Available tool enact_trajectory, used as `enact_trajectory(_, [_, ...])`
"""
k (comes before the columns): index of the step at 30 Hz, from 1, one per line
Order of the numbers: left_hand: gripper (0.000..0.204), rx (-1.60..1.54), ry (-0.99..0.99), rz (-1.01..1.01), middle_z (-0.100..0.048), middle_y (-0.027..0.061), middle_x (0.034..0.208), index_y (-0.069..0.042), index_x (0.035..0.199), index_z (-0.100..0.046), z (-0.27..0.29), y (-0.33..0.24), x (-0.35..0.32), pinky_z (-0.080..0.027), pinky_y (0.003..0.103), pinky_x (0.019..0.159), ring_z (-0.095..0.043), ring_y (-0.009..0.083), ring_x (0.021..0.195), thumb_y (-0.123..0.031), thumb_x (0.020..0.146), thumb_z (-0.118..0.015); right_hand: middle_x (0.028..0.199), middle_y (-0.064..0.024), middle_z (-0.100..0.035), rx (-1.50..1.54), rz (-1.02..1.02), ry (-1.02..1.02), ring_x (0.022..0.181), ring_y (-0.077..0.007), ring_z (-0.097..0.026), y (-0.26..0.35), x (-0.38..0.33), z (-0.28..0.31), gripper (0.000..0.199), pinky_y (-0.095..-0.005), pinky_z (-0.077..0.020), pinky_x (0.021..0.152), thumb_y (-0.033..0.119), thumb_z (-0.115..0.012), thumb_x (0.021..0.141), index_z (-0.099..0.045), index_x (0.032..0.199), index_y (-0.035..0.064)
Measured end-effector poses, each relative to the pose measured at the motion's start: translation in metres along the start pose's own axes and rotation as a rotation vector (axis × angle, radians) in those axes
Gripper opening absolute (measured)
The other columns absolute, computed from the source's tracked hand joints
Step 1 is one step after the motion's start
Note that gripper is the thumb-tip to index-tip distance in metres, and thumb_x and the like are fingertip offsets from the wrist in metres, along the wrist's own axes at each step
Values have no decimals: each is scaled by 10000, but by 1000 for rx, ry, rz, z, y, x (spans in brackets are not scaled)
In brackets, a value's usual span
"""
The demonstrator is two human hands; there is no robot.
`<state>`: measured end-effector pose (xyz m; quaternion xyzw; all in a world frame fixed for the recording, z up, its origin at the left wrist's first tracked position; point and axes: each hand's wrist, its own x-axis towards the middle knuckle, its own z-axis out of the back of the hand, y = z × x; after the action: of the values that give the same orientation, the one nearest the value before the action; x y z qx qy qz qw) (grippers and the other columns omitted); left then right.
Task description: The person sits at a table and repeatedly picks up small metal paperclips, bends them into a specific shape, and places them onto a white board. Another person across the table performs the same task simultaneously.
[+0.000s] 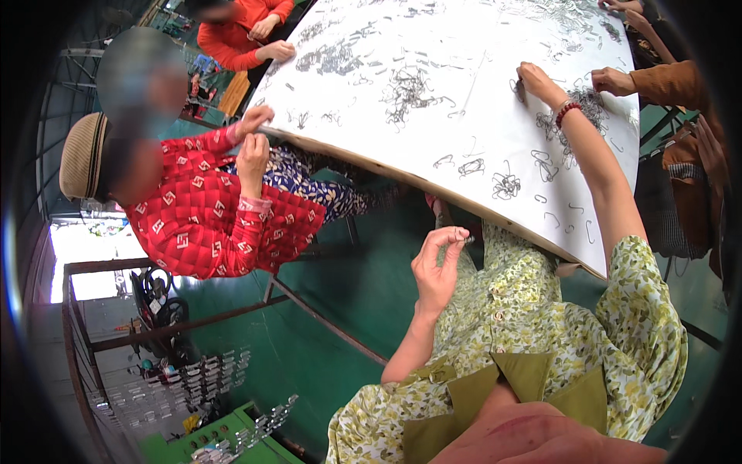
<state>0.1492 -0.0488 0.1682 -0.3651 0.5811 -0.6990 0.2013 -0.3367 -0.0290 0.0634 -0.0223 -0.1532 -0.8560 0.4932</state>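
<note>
My left hand is raised in front of my lap, off the table's edge. Its thumb and forefinger are pinched on a small metal piece, mostly hidden by the fingertips. My right hand reaches out over the white table, a red bead bracelet on its wrist. Its fingers are closed on dark bent wire pieces. Beside that wrist lies a tangled pile of dark wire hooks. Closer to me on the tabletop are a small cluster of wire hooks and several single hooks.
Another heap of wire pieces lies mid-table, with flat metal bits spread farther off. A person in a red patterned jacket sits at the left edge. Others work at the far left and right. A metal frame and green machine stand lower left.
</note>
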Motion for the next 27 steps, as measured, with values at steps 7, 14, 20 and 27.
enact_trajectory(7, [87,7,70,-85,-657,110,897,15,905,-585,-1,1,9,-514,286,721,-648,186,809,55,841,-628,724,-129,-649,368,-125,-81,618,-184,-607,77,-35,57,287,-309,-504,586,-41,-586,770,-627,1051,1])
enact_trajectory(14, [56,90,71,-99,-685,78,874,12,936,-599,-1,21,18,-509,259,763,-641,124,822,-25,896,-611,855,-65,-678,1177,-118,136,736,-116,-669,247,-166,88,240,-239,-547,674,18,-631,845,-661,1083,11])
enact_trajectory(20, [97,161,53,-94,-671,96,852,3,925,-606,5,17,21,-508,300,699,-649,187,770,-69,872,-644,840,-65,-688,1242,19,-14,745,-112,-662,296,-193,112,238,-244,-563,684,-27,-632,828,-664,1063,-5])
enact_trajectory(27, [87,165,48,-63,-654,110,836,-3,906,-608,-1,18,14,-506,327,674,-648,240,751,-57,852,-650,809,-68,-693,1257,-99,-8,748,-104,-657,293,-191,102,255,-233,-555,682,-53,-633,804,-657,1055,-15])
